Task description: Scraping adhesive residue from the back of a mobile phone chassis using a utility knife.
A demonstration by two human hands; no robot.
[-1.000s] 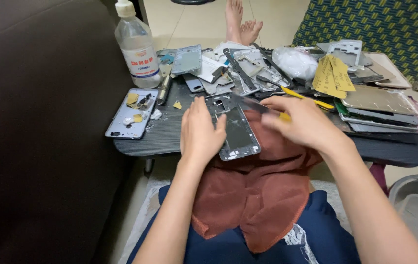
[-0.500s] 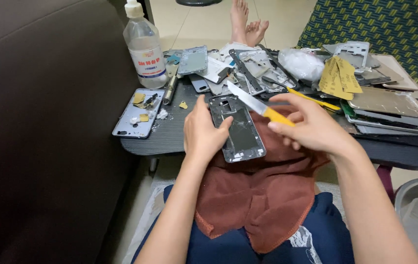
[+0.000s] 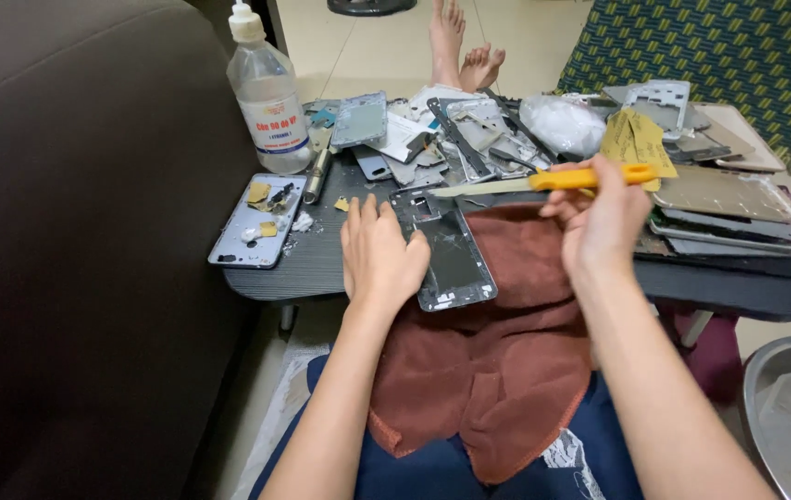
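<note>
Head view: left hand [image 3: 379, 257] lies flat, fingers spread, pinning the phone frame [image 3: 442, 248] against the brown towel [image 3: 506, 324] on the low table [image 3: 321, 268]. Its long axis runs away from the person. Right hand [image 3: 599, 222] grips a yellow-handled blade [image 3: 543, 181] (tip poised above the frame's far end). Whether the tip touches is unclear.

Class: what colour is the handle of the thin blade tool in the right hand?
Orange-yellow handle, held by the right hand; head view.

Knife [image 3: 543, 181] now lifted off the phone frame [image 3: 446, 248].
</note>
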